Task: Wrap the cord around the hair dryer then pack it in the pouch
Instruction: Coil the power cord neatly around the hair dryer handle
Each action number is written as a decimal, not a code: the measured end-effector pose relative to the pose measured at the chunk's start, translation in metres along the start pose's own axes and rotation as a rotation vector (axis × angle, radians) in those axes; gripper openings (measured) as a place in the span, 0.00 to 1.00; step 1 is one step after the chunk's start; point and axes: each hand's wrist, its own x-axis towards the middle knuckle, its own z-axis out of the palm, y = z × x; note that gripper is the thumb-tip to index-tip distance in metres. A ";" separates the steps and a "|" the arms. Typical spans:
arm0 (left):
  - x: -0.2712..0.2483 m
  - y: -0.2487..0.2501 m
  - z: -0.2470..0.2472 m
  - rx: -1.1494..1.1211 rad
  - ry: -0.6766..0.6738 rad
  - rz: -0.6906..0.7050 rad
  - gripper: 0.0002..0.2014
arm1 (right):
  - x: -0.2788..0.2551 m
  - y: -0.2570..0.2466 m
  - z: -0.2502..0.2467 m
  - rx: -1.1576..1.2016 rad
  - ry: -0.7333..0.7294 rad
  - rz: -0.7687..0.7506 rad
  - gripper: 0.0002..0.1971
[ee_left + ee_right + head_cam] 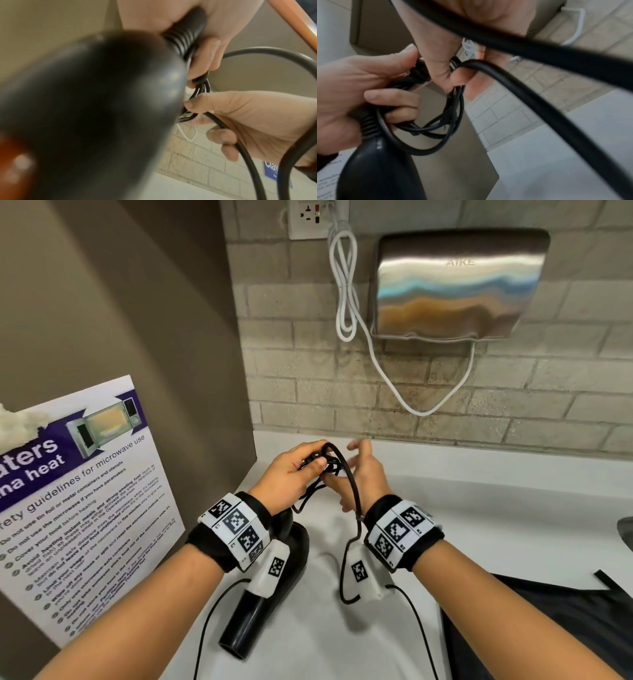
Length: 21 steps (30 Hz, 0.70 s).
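The black hair dryer (246, 621) hangs over the white counter, nozzle toward me, and fills the left wrist view (85, 101). My left hand (291, 474) grips the end of its handle together with several gathered loops of black cord (352, 484). In the right wrist view its fingers (385, 97) curl round the ribbed cord end above the dryer body (376, 169). My right hand (363, 470) is just right of it. Its thumb (458, 77) hooks one loop and the cord (241, 148) runs across its palm (257, 121). The black pouch (531, 631) lies flat at the lower right.
A steel hand dryer (459, 285) hangs on the brick wall, its white cable (346, 285) looping from the socket (308, 217). A microwave safety poster (78, 491) leans at the left. The white counter (479, 491) stretches right, toward a dark edge (627, 532).
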 end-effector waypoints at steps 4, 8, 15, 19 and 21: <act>-0.010 0.014 0.005 -0.024 -0.078 0.005 0.17 | 0.005 -0.006 0.002 -0.045 -0.232 -0.134 0.22; -0.016 0.021 0.001 -0.040 -0.102 0.005 0.18 | 0.010 -0.007 0.003 -0.080 -0.434 -0.101 0.13; -0.019 0.016 -0.009 0.022 -0.111 0.027 0.20 | 0.012 -0.006 -0.017 -0.187 -0.532 -0.160 0.18; -0.020 0.017 -0.012 0.031 -0.116 0.009 0.19 | 0.027 0.008 -0.030 -0.351 -0.394 -0.222 0.13; -0.017 0.012 -0.013 0.046 -0.116 0.013 0.17 | 0.035 0.020 -0.038 -0.377 -0.273 -0.165 0.05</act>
